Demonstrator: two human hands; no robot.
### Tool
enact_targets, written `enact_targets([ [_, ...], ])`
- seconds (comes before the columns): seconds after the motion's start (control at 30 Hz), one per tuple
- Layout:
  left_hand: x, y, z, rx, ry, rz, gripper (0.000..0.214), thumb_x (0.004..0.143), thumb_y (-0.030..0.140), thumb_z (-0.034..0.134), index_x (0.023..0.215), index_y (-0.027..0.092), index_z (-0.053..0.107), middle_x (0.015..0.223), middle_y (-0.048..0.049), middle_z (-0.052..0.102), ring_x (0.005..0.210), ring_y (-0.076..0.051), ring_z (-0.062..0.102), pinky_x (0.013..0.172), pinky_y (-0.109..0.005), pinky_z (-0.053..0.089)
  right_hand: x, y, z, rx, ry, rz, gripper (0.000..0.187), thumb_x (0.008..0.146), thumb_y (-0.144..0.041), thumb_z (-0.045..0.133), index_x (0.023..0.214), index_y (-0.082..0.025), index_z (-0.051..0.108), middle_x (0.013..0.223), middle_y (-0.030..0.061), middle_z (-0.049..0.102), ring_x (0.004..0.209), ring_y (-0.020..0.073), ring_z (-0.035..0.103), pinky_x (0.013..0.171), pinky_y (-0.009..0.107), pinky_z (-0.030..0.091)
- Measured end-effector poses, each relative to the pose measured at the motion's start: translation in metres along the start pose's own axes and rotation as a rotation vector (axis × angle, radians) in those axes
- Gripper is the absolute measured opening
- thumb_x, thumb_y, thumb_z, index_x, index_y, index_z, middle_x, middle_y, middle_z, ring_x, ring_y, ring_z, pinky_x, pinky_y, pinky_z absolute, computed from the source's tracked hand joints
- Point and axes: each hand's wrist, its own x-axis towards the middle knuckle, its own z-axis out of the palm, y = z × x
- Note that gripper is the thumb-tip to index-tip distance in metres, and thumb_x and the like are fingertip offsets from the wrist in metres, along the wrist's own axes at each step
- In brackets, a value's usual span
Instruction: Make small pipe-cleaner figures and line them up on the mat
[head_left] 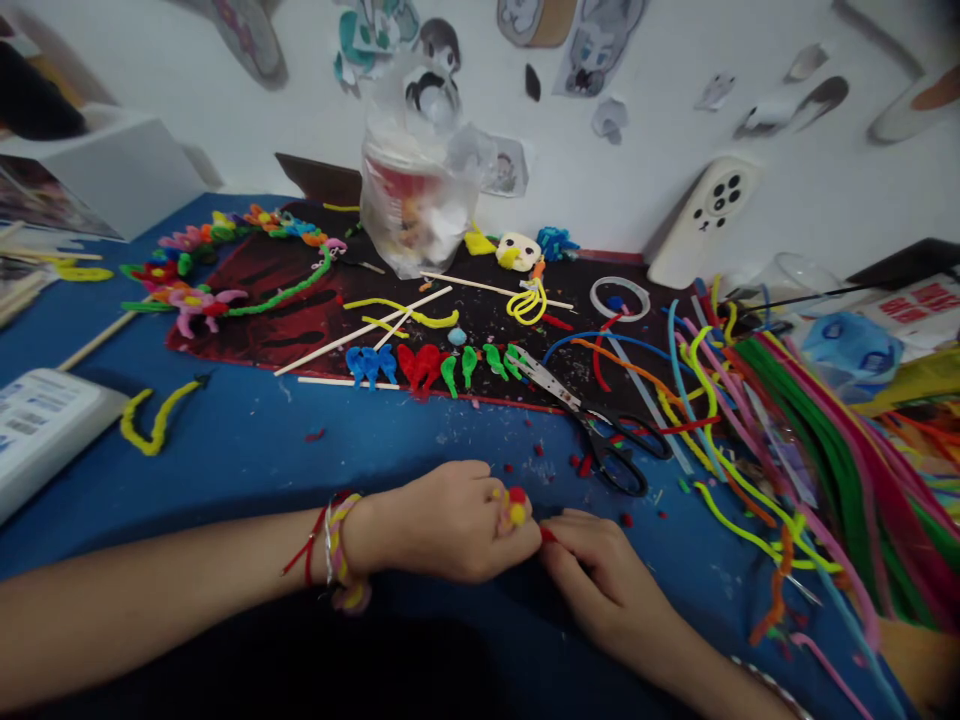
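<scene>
My left hand [457, 520] and my right hand [604, 575] meet low over the blue table, fingers closed. Between their fingertips a short bit of red pipe cleaner [549, 536] shows; most of it is hidden in the grip. A ring with red and yellow fuzzy balls [516, 507] sits on a left finger. Beyond my hands lies a row of bent pipe-cleaner pieces: blue [371, 367], red [418, 369] and green [469, 368]. Black-handled scissors [589, 415] lie partly spread at the row's right end, pointing away to the left.
A dark mat [262, 345] carries wooden sticks [364, 330], a flower garland [202, 300] and a plastic-wrapped cup [412, 190]. Loose pipe cleaners [817, 430] crowd the right side. A phone [705, 225] leans on the wall. A white box [49, 430] stands left.
</scene>
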Motion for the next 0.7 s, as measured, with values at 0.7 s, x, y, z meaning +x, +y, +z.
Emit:
enact_targets([
  [0.7, 0.004, -0.002, 0.002, -0.063, -0.098, -0.003, 0.019, 0.086, 0.028, 0.037, 0.074, 0.017, 0.046, 0.065, 0.0005, 0.053, 0.049, -0.011, 0.046, 0.047, -0.027, 0.033, -0.005, -0.001, -0.024, 0.472, -0.317, 0.354, 0.033, 0.090, -0.036, 0.034, 0.067, -0.017, 0.046, 0.060, -0.0038, 0.039, 0.056, 0.0093, 0.036, 0.053, 0.020, 0.032],
])
